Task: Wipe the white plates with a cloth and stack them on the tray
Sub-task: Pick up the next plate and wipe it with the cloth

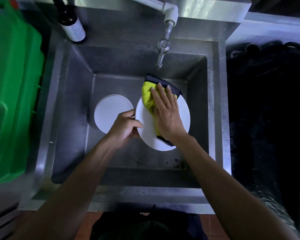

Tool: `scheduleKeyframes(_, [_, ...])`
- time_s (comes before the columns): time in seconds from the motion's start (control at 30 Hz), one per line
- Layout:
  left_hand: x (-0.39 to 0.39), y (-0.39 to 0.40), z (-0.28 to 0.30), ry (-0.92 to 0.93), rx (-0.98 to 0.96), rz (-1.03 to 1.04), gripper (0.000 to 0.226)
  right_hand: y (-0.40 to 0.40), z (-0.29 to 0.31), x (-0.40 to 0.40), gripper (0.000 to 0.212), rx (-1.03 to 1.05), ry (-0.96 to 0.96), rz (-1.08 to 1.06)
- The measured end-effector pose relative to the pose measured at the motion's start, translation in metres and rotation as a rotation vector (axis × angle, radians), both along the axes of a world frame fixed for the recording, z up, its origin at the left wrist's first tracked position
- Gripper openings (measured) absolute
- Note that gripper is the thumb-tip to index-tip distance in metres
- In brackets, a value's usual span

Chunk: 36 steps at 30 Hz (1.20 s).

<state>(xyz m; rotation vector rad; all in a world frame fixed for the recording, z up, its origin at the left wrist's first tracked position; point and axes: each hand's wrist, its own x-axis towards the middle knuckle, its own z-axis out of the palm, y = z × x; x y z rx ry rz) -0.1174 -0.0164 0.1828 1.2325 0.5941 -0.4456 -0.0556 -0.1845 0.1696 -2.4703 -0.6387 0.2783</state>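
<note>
Over the steel sink (pixel 62 94) our left hand (pixel 124 126) grips the round white plate's (pixel 146 118) rim while our right hand (pixel 166 113) presses the yellow-green cloth (pixel 148 98) flat on it, fingers straight; more white plates (pixel 109 111) are stacked just beside.

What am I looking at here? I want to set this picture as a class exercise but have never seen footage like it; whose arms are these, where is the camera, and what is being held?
There is no machine: a person wears a camera on the head, so the one picture looks down along both arms into a steel sink. The left hand grips the rim of a white plate held over the basin. The right hand lies flat, pressing a yellow cloth with a dark edge onto that plate. More white plates lie stacked in the sink. A tap hangs above, a dark bottle stands at the back corner, and a green container sits left.
</note>
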Motion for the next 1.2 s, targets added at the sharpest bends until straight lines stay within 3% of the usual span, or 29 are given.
scheduleKeyframes(0.3, [0.003, 0.002, 0.004, -0.049, -0.078, 0.032, 0.039, 0.012, 0.015, -0.043, 0.072, 0.078, 0.058, 0.090])
scheduleKeyframes(0.4, [0.002, 0.002, 0.003, -0.039, -0.090, 0.008, 0.035, 0.005, 0.007, -0.038, 0.053, 0.054, 0.013, 0.119])
scheduleKeyframes(0.5, [0.003, 0.003, 0.003, -0.009, -0.061, -0.002, 0.036, 0.005, 0.001, -0.025, 0.054, 0.042, -0.041, 0.125])
scheduleKeyframes(0.87, [-0.003, 0.001, -0.001, -0.004, 0.011, 0.091, 0.042, 0.003, 0.003, 0.024, 0.053, -0.036, -0.090, -0.052])
scheduleKeyframes(1.2, [-0.009, 0.001, 0.001, -0.016, 0.006, 0.256, 0.051, -0.017, -0.012, 0.017, 0.053, -0.061, 0.009, -0.313])
